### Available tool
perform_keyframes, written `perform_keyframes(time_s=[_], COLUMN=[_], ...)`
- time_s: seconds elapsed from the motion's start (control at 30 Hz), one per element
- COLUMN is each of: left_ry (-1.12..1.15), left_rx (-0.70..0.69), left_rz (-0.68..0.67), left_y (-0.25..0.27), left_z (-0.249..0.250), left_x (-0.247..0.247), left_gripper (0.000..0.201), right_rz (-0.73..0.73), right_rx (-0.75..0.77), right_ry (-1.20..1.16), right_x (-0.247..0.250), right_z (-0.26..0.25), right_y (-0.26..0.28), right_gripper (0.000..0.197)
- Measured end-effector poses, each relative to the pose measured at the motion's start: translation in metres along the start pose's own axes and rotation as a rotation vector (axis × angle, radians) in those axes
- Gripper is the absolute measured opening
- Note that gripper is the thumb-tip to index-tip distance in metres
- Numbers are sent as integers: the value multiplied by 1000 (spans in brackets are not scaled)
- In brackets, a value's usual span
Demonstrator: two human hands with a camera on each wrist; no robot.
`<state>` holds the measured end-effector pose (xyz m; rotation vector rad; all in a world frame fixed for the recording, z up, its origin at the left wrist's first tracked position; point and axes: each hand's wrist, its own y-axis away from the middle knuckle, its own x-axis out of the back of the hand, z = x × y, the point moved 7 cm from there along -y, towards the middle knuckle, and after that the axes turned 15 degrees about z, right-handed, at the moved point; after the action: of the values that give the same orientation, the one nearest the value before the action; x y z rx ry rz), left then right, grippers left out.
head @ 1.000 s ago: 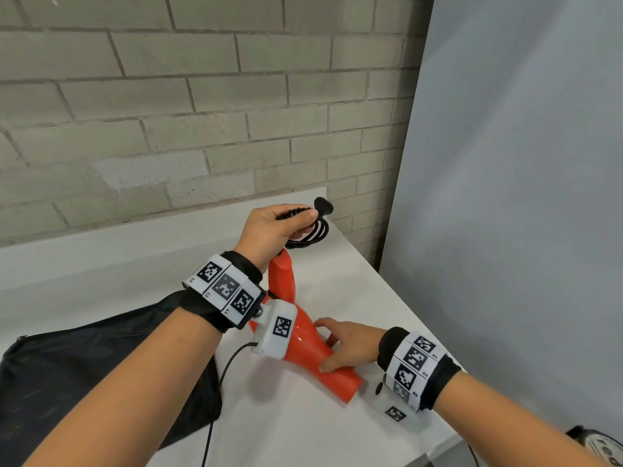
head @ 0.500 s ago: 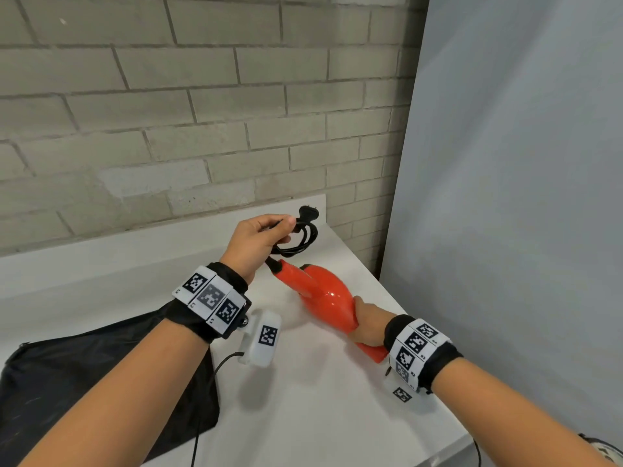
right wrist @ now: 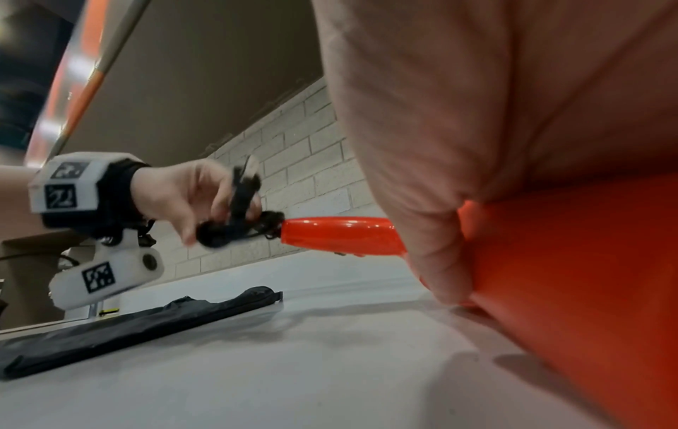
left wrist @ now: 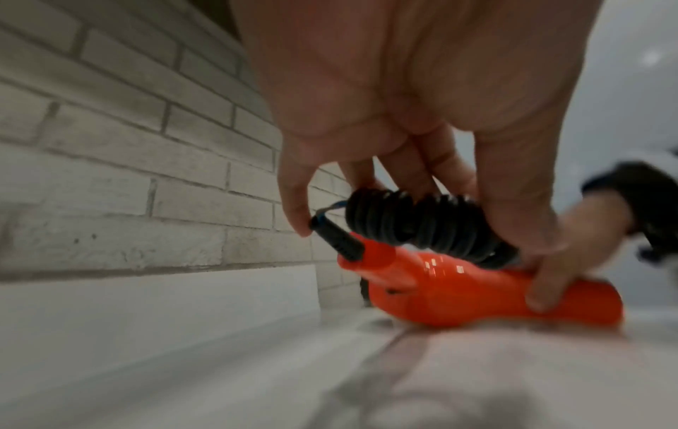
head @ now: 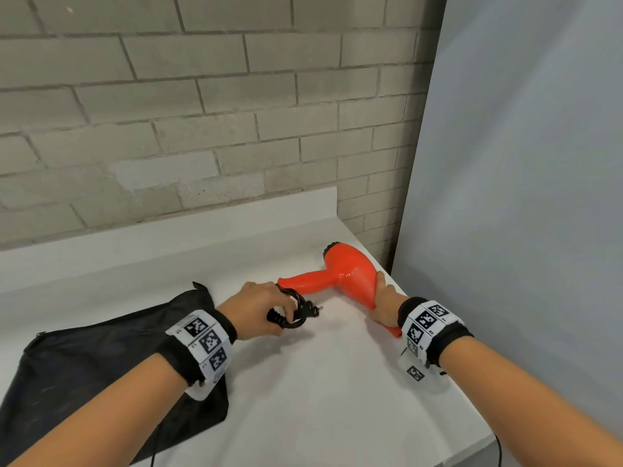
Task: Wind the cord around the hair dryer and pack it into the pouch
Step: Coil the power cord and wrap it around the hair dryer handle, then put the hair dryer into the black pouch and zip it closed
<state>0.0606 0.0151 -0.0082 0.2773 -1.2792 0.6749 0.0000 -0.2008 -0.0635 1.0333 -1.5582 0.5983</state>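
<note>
White counter (head: 303, 382) against a pale brick wall (head: 168, 129), grey panel (head: 522, 163) on the right. Orange hair dryer (head: 347, 276) lying near the far right corner, handle pointing left, nozzle toward the near edge. Right hand (head: 384, 305) wrapped round the barrel, thumb on top, fingers curled under it, pinning it to the surface. Left hand (head: 259, 308) just left of the handle's end, fingers bent round a bunched coil of black cord (head: 290, 315), plug sticking out to the right; cord still rooted at the handle base and not yet laid round the body. Black pouch (head: 101, 365) flat on the near left, partly under the left forearm, mouth apparently toward the far side, closed or open hard to tell.

Step in hand, by the look of it: gathering the cord, winding barely begun. Next move likely: carry the coil over and round the handle in snug turns, steady the barrel throughout, tuck the plug, then open the pouch.
</note>
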Motion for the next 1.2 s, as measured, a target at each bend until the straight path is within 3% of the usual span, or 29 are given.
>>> perform_keyframes(time_s=[0.1,0.23,0.4,0.53,0.67,0.93,1.1,1.2], left_ry=[-151,-119,-140,-158,-56,48,73,123], left_rx=[-12,61,86,159,285,338,399,406], left_rz=[-39,-49,-125,-150,-153,-37,94,63], left_y=[5,10,8,7,13,22,19,18], left_z=[-6,-21,-26,-32,-46,-46,-52,-50], left_x=[-21,-39,-50,-51,-51,-43,-34,-35], left_gripper=[31,46,42,51,37,6,36,42], right_rz=[4,-64,-88,-85,-22,43,60,127], right_rx=[16,39,82,84,65,12,-25,-35], right_ry=[14,24,15,-22,-11,37,144,207], right_x=[-2,-6,-6,-7,-10,-14,-11,-7], right_z=[-5,-5,-8,-12,-15,-19,-18,-22], right_y=[-1,1,2,3,6,4,3,1], right_gripper=[86,85,93,97,94,94,94,92])
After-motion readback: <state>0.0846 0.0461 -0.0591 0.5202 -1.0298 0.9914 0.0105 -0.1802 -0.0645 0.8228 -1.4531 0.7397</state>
